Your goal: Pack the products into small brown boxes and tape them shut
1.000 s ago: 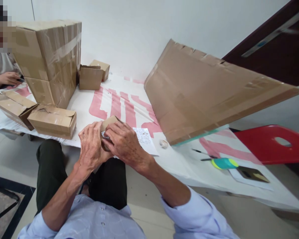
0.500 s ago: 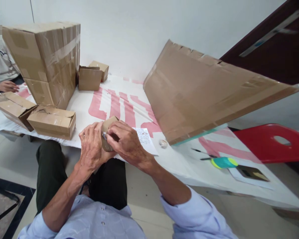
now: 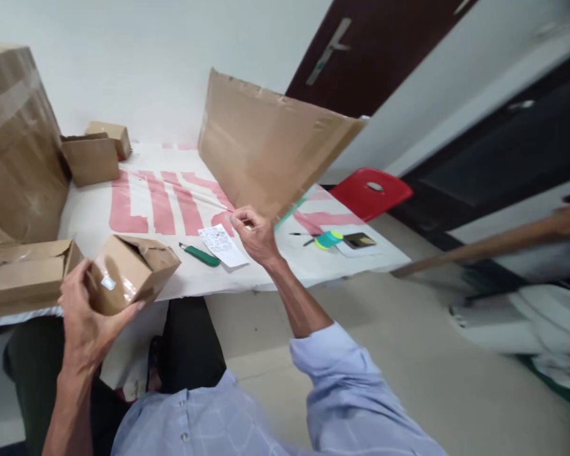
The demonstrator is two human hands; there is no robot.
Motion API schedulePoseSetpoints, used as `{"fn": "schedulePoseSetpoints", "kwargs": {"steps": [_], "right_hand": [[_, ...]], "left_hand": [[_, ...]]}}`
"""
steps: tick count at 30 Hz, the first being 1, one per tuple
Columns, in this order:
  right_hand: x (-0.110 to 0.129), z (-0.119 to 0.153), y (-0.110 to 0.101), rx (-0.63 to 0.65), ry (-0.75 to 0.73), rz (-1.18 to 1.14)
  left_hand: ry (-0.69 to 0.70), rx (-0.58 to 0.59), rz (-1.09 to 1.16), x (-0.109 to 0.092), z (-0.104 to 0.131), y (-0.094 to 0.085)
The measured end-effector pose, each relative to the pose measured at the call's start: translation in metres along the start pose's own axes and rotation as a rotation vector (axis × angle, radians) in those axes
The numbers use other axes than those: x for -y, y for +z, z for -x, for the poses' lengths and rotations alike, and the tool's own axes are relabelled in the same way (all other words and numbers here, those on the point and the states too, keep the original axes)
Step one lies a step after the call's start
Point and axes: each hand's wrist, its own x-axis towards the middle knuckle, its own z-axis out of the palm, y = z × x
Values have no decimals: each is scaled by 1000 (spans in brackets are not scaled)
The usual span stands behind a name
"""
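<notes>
A small cardboard box (image 3: 147, 269) with a shiny strip of tape and a pale blue label on one side is tilted at the table's front edge. Around its near end is my left hand (image 3: 88, 310), thumb underneath. My right hand (image 3: 256, 234) is raised over the table, fingers curled together; a small thing seems to be between them, too small to make out. Just left of that hand lie a printed white paper (image 3: 223, 246) and a green cutter (image 3: 200, 255).
A large taped carton (image 3: 19, 145) and a closed box (image 3: 23, 272) stand left, smaller boxes (image 3: 90, 158) behind. A big cardboard sheet (image 3: 275, 145) leans beyond my right hand. Farther right are a teal-yellow item (image 3: 329, 239), a phone (image 3: 360, 240) and a red chair (image 3: 373, 192).
The view has swung right. My right hand has left the box and moved right, over the table. My left hand still holds the box, now turned. The green cutter has come into sight.
</notes>
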Motion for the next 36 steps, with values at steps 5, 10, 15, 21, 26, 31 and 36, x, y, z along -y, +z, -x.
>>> {"fn": "schedulePoseSetpoints", "kwargs": {"steps": [5,10,15,21,26,31,36], "right_hand": [[-93,46,6,152,202,251],[-126,68,18,224,217,309],[-141,72,16,265,190,359],[-139,79,26,392,84,361],[-139,82,36,471,46,384],[-144,84,40,500,56,435],[-145,82,41,513,61,482]], "left_hand": [[-38,-26,39,10,1,-6],[-46,-16,-4,6,-3,-5],[-51,-45,-11,12,-4,-3],[-48,-22,-23,11,-7,-2],[-33,-25,-11,9,-6,-2],[-47,-30,-7,13,-6,-1],[-57,-29,-12,11,-8,-1]]}}
